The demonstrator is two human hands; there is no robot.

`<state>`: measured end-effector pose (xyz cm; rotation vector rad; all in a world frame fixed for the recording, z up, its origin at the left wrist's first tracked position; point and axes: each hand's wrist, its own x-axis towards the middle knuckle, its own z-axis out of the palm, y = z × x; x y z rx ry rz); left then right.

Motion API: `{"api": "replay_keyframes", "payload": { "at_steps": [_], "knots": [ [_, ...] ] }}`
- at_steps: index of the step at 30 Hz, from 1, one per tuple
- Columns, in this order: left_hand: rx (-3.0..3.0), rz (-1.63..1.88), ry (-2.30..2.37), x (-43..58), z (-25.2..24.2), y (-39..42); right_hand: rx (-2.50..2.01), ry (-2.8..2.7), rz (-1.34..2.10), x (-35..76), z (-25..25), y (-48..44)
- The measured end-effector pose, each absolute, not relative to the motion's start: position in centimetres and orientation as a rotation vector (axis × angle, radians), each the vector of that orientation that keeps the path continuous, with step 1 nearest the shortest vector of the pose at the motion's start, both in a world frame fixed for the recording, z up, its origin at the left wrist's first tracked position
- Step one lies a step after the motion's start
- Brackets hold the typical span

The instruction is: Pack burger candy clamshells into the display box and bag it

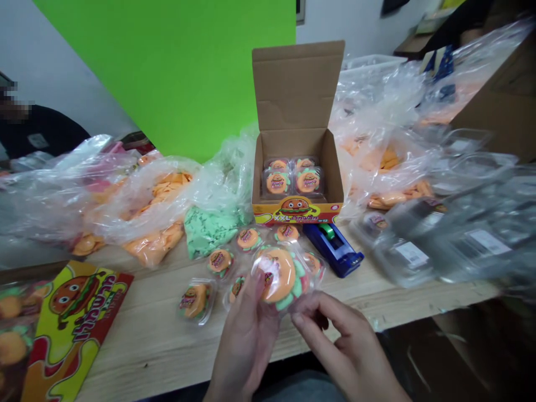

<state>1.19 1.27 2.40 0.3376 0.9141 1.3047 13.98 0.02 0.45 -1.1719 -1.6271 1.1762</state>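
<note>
Clear burger pack (281,277), above the surface (146,349): clasped in left hand's grip (249,335); right hand (345,338) at its 5 o'clock edge, pinch uncertain. Possible slip or sprung lid through uneven pressure. At 12 o'clock, open display box (299,211) with four visible packs (278,182); near 9 o'clock, printed carton (79,321) with burger shapes (12,347).

Wooden table (142,349): packs (220,261) central, box (295,142) at twelve o'clock, dispenser (338,252) and shells (412,254) at three, carton (75,329) eight, bags (153,240) ten.

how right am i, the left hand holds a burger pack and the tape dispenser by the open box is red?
Not red: the head view shows the tape dispenser by the open box is blue. The left hand holds a burger pack.
</note>
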Motion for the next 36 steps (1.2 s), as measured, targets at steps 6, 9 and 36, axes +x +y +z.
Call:
{"api": "replay_keyframes", "payload": {
  "at_steps": [6, 9, 36],
  "knots": [
    [0.425, 1.211, 0.843, 0.6, 1.8, 0.7, -1.271, -1.778, 0.67, 14.5, -1.2, 0.3],
    [0.484, 1.116, 0.857, 0.1, 1.9, 1.1, -1.179, -1.76, 0.261, 15.1, -0.9, 0.8],
    [2.615, 0.479, 1.541, -5.1, 4.5, 22.3, -1.75, -1.825, 0.922, 15.2, -8.4, 7.1]
  ]
}}
